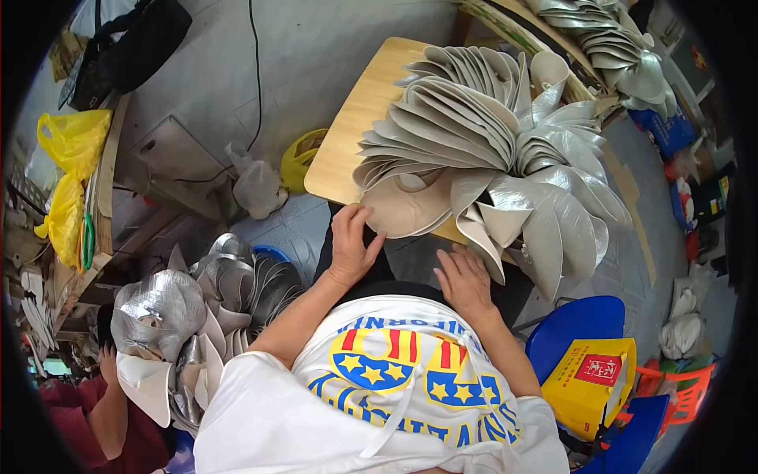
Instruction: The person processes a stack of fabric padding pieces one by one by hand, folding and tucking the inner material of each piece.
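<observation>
A large heap of curved, beige-and-silver sheet pieces [454, 126], shaped like soles or linings, covers much of the wooden table [347, 142]. At its near side lies a rounded beige piece [407, 209], partly under the others. My left hand [351, 243] is at this piece's left edge, fingers bent and thumb apart, with the fingertips at or touching the rim. My right hand [467, 278] rests near the table's front edge, below the silver-faced pieces [545, 217]; its fingers are spread and it holds nothing.
More silver and beige pieces [162, 316] are piled at lower left, beside a person in a dark red sleeve [106, 411]. A blue chair [576, 324] with a yellow bag [592, 383] stands at right. Further pieces [608, 47] lie at upper right.
</observation>
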Tool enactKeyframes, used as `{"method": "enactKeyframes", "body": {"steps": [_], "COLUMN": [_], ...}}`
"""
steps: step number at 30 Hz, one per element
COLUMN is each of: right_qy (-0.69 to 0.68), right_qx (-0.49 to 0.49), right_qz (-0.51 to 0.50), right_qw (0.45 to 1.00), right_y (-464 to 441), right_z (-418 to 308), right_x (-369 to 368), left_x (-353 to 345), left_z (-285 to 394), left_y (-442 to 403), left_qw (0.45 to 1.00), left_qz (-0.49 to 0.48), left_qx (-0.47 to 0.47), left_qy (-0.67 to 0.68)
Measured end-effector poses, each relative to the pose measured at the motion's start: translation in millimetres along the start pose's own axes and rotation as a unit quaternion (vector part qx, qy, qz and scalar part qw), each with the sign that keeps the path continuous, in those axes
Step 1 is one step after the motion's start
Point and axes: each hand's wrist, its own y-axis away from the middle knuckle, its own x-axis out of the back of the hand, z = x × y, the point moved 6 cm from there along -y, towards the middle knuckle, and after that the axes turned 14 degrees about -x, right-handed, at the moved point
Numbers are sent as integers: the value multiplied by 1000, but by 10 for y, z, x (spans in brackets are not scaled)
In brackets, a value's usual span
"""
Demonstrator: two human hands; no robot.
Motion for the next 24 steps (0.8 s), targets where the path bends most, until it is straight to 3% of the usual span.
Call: {"method": "enactKeyframes", "body": {"steps": [3,6,8,11,18,24], "right_qy": [-91,-141,-158,-167,-143,-73], "right_qx": [-11,12,29,30,37,73], "right_qz": [-36,-35,-30,-41,0,20], "right_qw": [995,989,987,985,989,994], "right_y": [-58,-221,-315,-447,-644,-663], "right_z": [-102,-334,-444,-520,-581,-668], "right_x": [-23,98,79,-57,-246,-236], "left_x": [-9,-231,-414,-414,-356,-327], "left_z": [-269,-471,-470,-410,-324,-210], "left_y": [214,395,558,517,380,228], "left_qw": [962,886,829,785,768,787], "left_qz": [24,-34,-48,-49,-56,-52], "left_qx": [237,362,376,410,367,306], "left_qy": [135,290,412,461,523,533]}}
